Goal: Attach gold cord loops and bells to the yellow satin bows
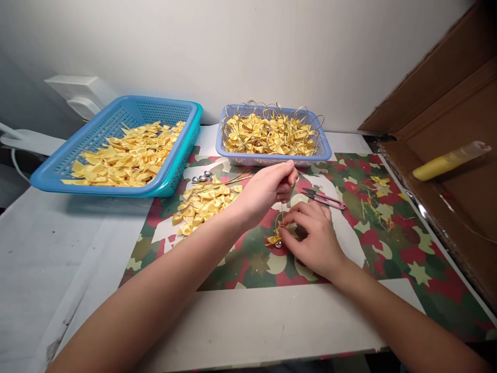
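Observation:
My left hand [267, 186] is raised over the mat with its fingers closed in a pinch. A thin gold cord [282, 208] runs down from it, taut, to my right hand [316, 235]. That hand's thumb and forefinger are closed on a small yellow ribbon bow [272, 240], partly hidden by the fingertips. A silver bell [278, 244] sits at the bow's lower side, and a loop of gold cord stands above it. Left of my hands lies a pile of yellow bows [207, 207]. Pink-handled thread snips [326, 199] lie just beyond my right hand.
A blue basket [171, 171] of bows stands at the left back. Another basket [272, 158] holds bows with gold loops. Loose bells [202, 178] lie near the pile. Thread scraps [378, 210] are on the patterned mat [252, 274]. A cardboard box [446, 103] borders the right.

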Demonstrator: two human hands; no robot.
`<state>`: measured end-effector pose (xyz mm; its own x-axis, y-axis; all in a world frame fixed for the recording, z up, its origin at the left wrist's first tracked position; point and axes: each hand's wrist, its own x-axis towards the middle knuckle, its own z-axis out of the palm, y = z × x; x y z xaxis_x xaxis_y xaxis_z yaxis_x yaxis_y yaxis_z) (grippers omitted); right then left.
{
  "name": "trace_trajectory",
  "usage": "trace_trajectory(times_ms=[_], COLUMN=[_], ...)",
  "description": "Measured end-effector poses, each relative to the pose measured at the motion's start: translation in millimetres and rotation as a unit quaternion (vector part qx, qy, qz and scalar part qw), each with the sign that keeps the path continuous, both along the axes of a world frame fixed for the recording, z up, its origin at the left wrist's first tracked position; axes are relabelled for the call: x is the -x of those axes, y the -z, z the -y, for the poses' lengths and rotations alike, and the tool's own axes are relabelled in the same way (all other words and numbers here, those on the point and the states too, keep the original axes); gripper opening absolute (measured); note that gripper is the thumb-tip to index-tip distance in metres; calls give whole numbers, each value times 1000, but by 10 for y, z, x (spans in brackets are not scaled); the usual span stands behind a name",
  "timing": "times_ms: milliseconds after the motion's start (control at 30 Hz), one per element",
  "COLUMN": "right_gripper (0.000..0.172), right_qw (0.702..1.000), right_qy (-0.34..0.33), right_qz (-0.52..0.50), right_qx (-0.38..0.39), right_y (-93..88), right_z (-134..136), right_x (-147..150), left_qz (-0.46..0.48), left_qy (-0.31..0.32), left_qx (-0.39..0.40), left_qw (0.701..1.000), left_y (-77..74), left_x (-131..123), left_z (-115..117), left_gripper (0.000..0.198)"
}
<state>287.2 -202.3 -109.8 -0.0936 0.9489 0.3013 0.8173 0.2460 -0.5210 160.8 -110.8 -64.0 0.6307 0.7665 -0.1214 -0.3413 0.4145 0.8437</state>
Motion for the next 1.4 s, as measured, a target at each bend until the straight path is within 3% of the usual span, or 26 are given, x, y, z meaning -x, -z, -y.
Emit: trace_trajectory(times_ms=[233,367,467,600,767,1033,1400], right_gripper=[4,5,3,10,10,18,16], right_qw=[999,997,993,989,994,997,998], right_qy=[-41,-16,-42,-84,-92,-79,-46], right_qz=[10,19,49,90,43,-10,-25], right_qx=[15,-67,-101,-77,-48,-8,-25], right_y=[-58,-83,-90,-83,-71,-68,-42], right_z=[10,13,13,10,-5,-4,-2], right_x=[-41,-104,-105,-65,-49,-58,-63], left_qz=[-6,7,14,23,34,34,30], left_qy=[-37,-27,-20,-14,-9,-22,-31], left_qx=[6,12,30,62,89,95,85], left_qw=[999,1000,999,998,995,995,995], left_y=[16,42,49,22,-33,-29,-8], left_x=[13,10,-1,-9,-15,-12,5], left_z=[-52,-53,-48,-36,-12,-21,-46], left_gripper=[41,40,40,40,42,42,42])
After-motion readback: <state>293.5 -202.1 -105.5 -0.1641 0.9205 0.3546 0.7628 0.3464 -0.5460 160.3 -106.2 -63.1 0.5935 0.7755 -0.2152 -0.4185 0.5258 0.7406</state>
